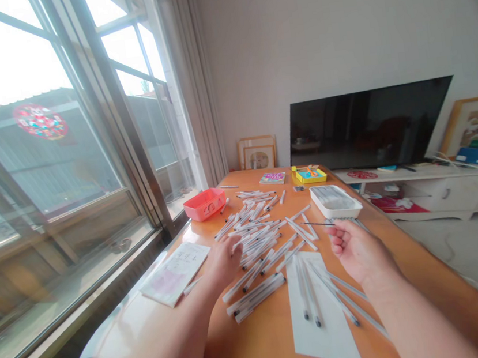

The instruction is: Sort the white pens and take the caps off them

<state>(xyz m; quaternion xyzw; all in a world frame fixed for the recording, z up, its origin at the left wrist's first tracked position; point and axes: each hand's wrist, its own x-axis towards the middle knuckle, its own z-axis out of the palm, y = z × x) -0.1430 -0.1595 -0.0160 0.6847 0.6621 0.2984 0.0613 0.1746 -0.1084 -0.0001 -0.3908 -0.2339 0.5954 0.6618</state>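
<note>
Right hand pinches a thin dark rod by one end, the free length pointing left over the bench, likely to keep it unobstructed. Pen pile mid-bench, presumably placed within reach of both hands. Left hand at the pile's left side; fingertips obscured, cannot tell if grasping. Rod's right end hidden in fingers. White tray just beyond; contents blurred.

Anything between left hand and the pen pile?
Nothing visible. The left hand is at the left edge of the pen pile; contact can't be told. The booklet lies on the hand's other side, out of the way.
</note>
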